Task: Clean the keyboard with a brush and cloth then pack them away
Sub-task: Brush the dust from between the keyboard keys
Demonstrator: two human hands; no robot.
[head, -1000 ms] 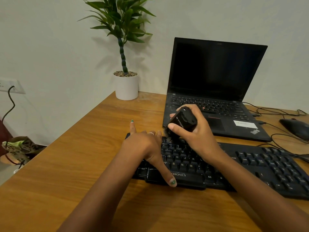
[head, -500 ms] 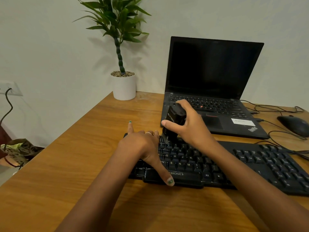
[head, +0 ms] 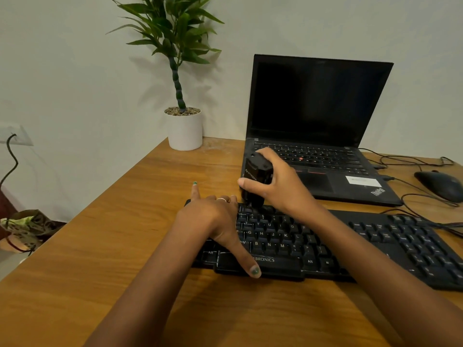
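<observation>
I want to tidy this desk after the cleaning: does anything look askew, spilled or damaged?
Nothing looks spilled or damaged. The keyboard lies at a slant to the table edge, and the mouse cables are loosely tangled beside the laptop.

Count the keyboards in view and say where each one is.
2. A separate black keyboard lies on the desk nearest the camera; the laptop's built-in keyboard sits behind it. None seems hidden.

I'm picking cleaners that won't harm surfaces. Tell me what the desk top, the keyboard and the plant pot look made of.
Desk top: wood or wood-look laminate, shown by its grain lines and low sheen; which one is unclear.
Keyboard: black plastic, matte, with moulded keycaps and printed white legends.
Plant pot: smooth, plain white, possibly ceramic or plastic; the look leaves it open.
</observation>
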